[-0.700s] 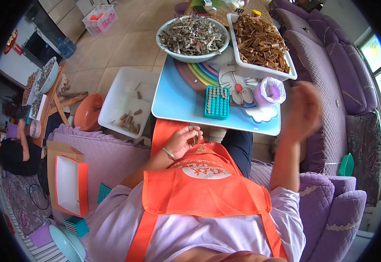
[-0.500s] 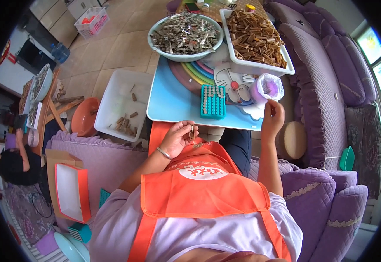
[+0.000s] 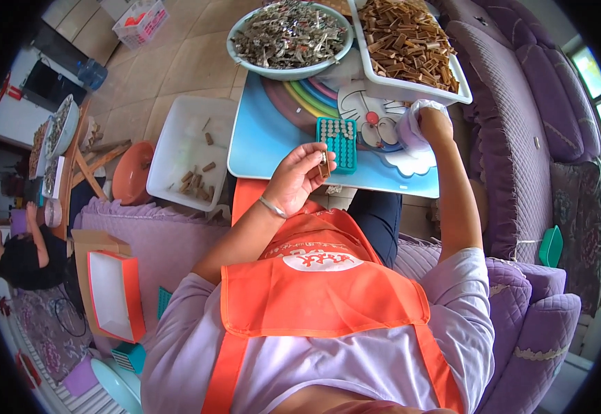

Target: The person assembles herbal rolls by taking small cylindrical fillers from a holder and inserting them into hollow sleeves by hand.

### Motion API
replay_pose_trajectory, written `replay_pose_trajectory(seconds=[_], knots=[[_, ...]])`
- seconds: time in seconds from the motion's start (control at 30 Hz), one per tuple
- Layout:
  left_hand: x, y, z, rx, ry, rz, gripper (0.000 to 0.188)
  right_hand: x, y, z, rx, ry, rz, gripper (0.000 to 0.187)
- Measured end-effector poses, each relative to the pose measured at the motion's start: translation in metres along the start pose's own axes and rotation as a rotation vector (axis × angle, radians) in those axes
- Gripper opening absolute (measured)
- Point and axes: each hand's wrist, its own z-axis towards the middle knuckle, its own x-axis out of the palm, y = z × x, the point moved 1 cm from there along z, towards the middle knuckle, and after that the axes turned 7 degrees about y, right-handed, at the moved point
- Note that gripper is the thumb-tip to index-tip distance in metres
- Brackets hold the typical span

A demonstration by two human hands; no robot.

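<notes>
One left hand [image 3: 296, 181] pinches one small brown piece [image 3: 324, 168], partly covered, near one teal tray [image 3: 346, 170] on one blue table [image 3: 259, 138]. One right hand [image 3: 436, 126] dips inside one purple cup [image 3: 409, 132], fingertips hidden; its grip cannot be told. One white tub [image 3: 411, 92] of brown sticks [image 3: 411, 45], too jumbled to count, is cut off above.
</notes>
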Motion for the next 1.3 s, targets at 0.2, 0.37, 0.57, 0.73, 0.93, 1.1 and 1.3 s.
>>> replay_pose_trajectory(seconds=[0.2, 0.37, 0.57, 0.73, 0.93, 1.1, 1.3], knots=[[-0.01, 0.001, -0.001, 0.005, -0.019, -0.059, 0.018, -0.003, 0.003, -0.01, 0.033, 0.019, -0.018, 0.019], [-0.015, 0.007, -0.003, -0.037, -0.065, -0.098, 0.017, -0.033, 0.002, -0.016, -0.06, 0.006, 0.112, 0.016], [-0.015, 0.01, -0.002, -0.036, -0.065, -0.091, 0.016, -0.072, 0.011, 0.005, -0.051, -0.386, 0.273, 0.016], [-0.014, 0.009, -0.003, -0.04, -0.098, -0.087, 0.016, -0.069, 0.034, 0.043, -0.181, -0.457, 0.201, 0.024], [-0.016, 0.005, -0.009, 0.002, -0.126, -0.081, 0.016, -0.051, 0.043, 0.085, -0.376, -0.367, -0.002, 0.022], [-0.022, 0.005, -0.013, 0.029, -0.13, -0.083, 0.016, -0.068, 0.057, 0.058, -0.285, -0.389, 0.196, 0.015], [-0.014, 0.006, -0.011, 0.143, -0.093, 0.055, 0.017, -0.039, 0.102, -0.054, -0.716, 0.043, 0.266, 0.017]])
